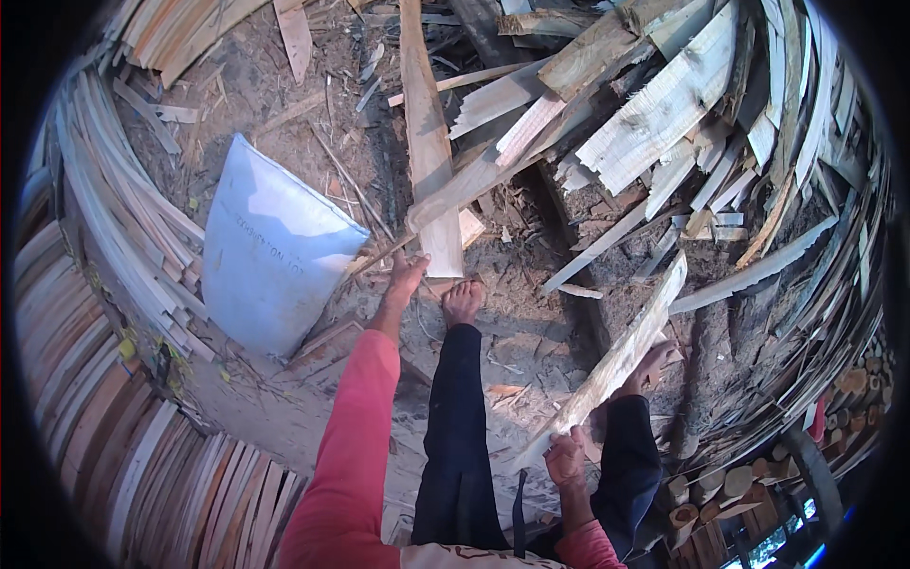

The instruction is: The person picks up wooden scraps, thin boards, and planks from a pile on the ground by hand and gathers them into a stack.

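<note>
My right hand (566,456) is closed around the lower part of a long, rough-edged wooden slab (621,351). The slab slants up and away to the right, passing in front of my right leg. Farther forward, my left hand (408,272) is stretched out with thumb and fingers apart. Its fingertips are at the left edge of a pale board (431,171), close to its near end; whether they touch it is hard to tell. A second slat (483,175) lies across that board, its near end just beyond my left hand.
A stuffed white sack (275,251) stands at left. Stacked planks (123,408) curve along the left side. Loose offcuts (664,114) are heaped at the far right, with cut logs (737,479) at the lower right. My bare feet (463,302) are on the littered dirt.
</note>
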The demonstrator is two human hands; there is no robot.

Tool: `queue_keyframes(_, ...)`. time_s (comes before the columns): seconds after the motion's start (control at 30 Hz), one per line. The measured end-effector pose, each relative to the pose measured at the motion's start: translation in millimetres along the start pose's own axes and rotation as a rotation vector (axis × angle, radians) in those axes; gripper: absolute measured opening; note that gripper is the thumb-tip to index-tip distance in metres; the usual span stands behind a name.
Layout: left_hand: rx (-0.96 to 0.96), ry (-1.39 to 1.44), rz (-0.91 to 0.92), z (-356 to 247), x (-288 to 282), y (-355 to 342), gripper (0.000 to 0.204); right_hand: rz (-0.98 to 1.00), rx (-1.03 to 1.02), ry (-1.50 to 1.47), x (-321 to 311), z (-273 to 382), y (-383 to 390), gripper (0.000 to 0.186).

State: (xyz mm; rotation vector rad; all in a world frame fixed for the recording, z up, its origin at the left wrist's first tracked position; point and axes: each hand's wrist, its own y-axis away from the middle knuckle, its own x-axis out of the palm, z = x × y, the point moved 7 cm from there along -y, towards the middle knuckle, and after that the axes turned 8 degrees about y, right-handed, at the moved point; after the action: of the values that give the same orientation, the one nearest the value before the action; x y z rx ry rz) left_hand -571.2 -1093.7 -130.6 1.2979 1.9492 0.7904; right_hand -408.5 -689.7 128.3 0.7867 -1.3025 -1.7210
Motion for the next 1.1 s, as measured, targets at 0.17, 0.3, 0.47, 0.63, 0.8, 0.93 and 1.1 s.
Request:
queue_keyframes(0.17, -0.061, 0.272, -0.03, 6.5, 58.3, 2.9, 0.032, 0.042, 0.056, -0.134, -11.5, -7.0, 29.1, 0.046)
queue_keyframes(0.3, 0.02, 0.254, -0.126, 16.8, 35.2, 38.8, 0.034, -0.009, -0.058, 0.038, -3.1, 20.6, 44.1, 0.04)
queue_keyframes(0.47, 0.026, -0.36, -0.457, 58.9, -133.5, 137.3, 0.043, 0.092, -0.042, 0.292, 21.3, 6.7, 55.2, 0.032)
queue_keyframes(0.63, 0.063, -0.412, -0.809, 31.8, -259.6, 274.9, 0.041, 0.222, 0.001, 0.407, 87.6, 6.7, 75.0, 0.021)
queue_keyframes(0.8, 0.208, -0.329, -0.557, -37.2, -187.4, 314.4, 0.038, 0.367, -0.044, 0.494, 135.3, 23.0, 97.8, 0.025)
queue_keyframes(0.93, 0.386, -0.341, -0.067, -95.5, -45.9, 326.2, 0.031, 0.446, -0.202, 0.32, 149.4, 46.6, 92.0, 0.037)
queue_keyframes(1.1, 0.471, -0.192, 0.307, -110.0, 90.0, 340.9, 0.024, 0.106, -0.479, 0.437, 87.3, 84.4, 58.0, 0.038)
